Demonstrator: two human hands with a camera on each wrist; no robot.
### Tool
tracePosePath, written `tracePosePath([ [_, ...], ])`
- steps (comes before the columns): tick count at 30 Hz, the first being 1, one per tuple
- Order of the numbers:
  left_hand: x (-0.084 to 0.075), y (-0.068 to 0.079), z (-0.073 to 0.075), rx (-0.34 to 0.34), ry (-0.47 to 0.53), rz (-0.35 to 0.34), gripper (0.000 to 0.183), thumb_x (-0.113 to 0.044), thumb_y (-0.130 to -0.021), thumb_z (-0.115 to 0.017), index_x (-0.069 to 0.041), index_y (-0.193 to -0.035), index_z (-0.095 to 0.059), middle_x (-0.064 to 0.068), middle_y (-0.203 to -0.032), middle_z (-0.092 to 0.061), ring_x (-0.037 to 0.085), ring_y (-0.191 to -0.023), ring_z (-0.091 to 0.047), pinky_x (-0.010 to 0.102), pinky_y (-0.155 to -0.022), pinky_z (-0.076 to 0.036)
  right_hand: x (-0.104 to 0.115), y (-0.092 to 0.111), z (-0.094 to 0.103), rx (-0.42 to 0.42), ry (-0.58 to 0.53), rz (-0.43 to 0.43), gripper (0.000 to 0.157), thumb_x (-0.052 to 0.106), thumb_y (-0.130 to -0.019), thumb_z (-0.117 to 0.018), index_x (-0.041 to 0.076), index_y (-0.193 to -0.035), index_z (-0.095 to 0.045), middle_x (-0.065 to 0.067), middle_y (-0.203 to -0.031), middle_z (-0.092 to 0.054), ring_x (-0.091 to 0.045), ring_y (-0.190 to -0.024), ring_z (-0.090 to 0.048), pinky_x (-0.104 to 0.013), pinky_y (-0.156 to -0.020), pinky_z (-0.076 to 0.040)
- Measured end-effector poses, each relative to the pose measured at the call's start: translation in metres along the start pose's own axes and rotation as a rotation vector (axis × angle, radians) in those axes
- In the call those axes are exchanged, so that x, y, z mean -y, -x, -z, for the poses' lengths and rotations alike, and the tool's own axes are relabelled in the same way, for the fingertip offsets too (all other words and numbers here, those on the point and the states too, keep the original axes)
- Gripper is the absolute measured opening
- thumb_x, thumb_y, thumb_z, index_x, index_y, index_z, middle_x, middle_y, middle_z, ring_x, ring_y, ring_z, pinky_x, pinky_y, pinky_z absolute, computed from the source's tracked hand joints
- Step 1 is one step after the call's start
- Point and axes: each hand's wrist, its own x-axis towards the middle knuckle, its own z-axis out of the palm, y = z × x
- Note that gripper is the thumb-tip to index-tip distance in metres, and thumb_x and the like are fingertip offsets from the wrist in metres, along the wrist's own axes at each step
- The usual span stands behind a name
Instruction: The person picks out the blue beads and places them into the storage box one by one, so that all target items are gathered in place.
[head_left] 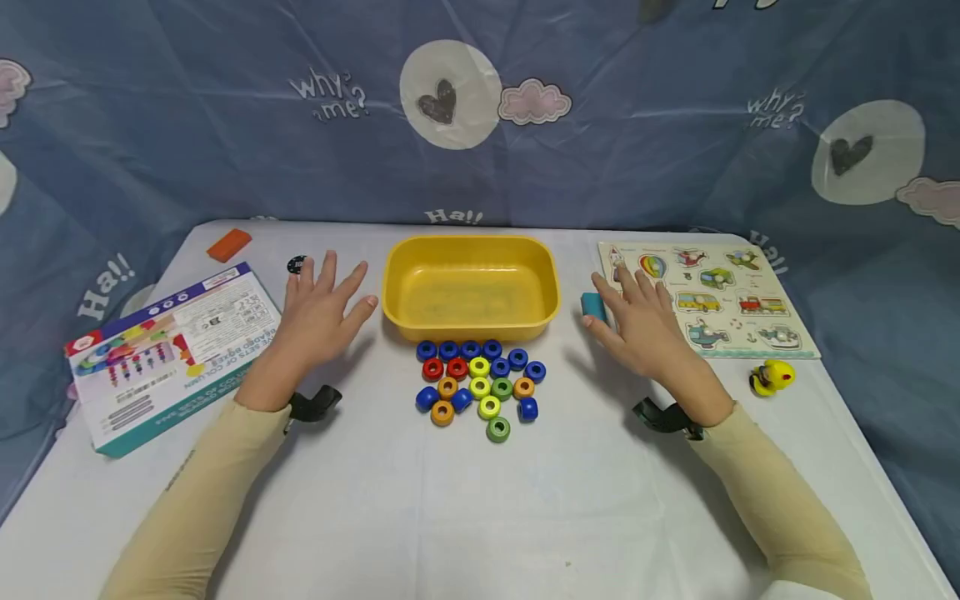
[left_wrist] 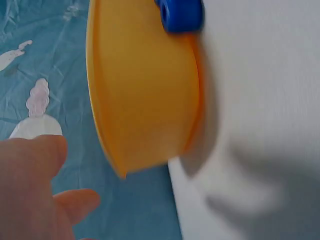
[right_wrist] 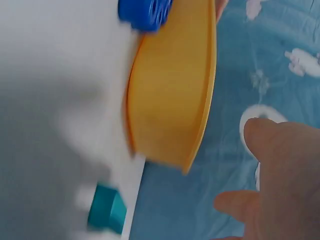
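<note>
My left hand [head_left: 318, 317] hovers left of a yellow plastic tub [head_left: 471, 327], its fingers spread and holding nothing. On the tub's other side my right hand [head_left: 641, 325] is also spread and holds nothing; it overlaps a corner of the puzzle board in the head view. A small teal block [head_left: 593, 306] lies by the right thumb and index finger. In front of the tub sit several ring-shaped beads in blue [head_left: 517, 359], red [head_left: 432, 369], orange [head_left: 442, 413], yellow [head_left: 489, 407] and green [head_left: 498, 430]. Both wrist views show the tub's yellow side [left_wrist: 145, 95] beyond the fingers.
A printed toy box [head_left: 180, 350] lies at the left, with an orange block [head_left: 228, 245] and a black disc [head_left: 296, 264] behind it. The picture puzzle board [head_left: 720, 333] is at the right. A yellow toy duck [head_left: 772, 377] stands near the right edge.
</note>
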Motion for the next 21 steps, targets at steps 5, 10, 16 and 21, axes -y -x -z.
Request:
tracePosePath([
  [5,-0.008,-0.007,-0.017,0.016,0.17,-0.036,0.064,-0.046,-0.101,-0.039,-0.014,-0.155,-0.025,0.027,-0.161,-0.002,0.051,-0.146,0.0,0.07,-0.116,-0.004,0.029,0.01,-0.008,-0.071,-0.02,0.155,0.065,0.049,-0.094,-0.056,0.016,-0.148,-0.042,-0.023,-0.155,-0.032,-0.046,-0.142,-0.028,-0.065,-0.116,-0.019],
  [10,-0.013,-0.015,-0.037,-0.027,0.341,-0.025,0.065,-0.042,-0.099,-0.047,-0.016,-0.155,-0.025,0.021,-0.162,-0.009,0.043,-0.149,-0.012,0.065,-0.118,-0.014,0.053,0.013,-0.024,-0.227,-0.17,0.367,0.04,0.033,-0.088,-0.068,0.009,-0.119,-0.063,-0.013,-0.123,-0.059,-0.029,-0.112,-0.058,-0.047,-0.095,-0.051],
  [16,-0.014,-0.021,-0.059,-0.145,0.545,-0.029,0.061,-0.03,-0.098,-0.053,-0.013,-0.152,-0.032,0.017,-0.159,-0.028,0.035,-0.144,-0.031,0.053,-0.114,-0.036,0.054,0.013,-0.038,-0.273,-0.353,0.449,0.014,0.015,-0.082,-0.07,0.011,-0.094,-0.063,-0.001,-0.093,-0.062,-0.015,-0.079,-0.059,-0.028,-0.064,-0.052],
  [21,-0.012,-0.02,-0.069,-0.203,0.72,0.004,0.058,-0.026,-0.098,-0.055,-0.016,-0.151,-0.035,0.009,-0.157,-0.034,0.031,-0.138,-0.043,0.044,-0.11,-0.044,0.05,0.009,-0.047,-0.003,-0.378,0.448,0.018,0.016,-0.084,-0.069,0.014,-0.102,-0.064,0.0,-0.093,-0.061,-0.012,-0.076,-0.053,-0.022,-0.062,-0.045],
])
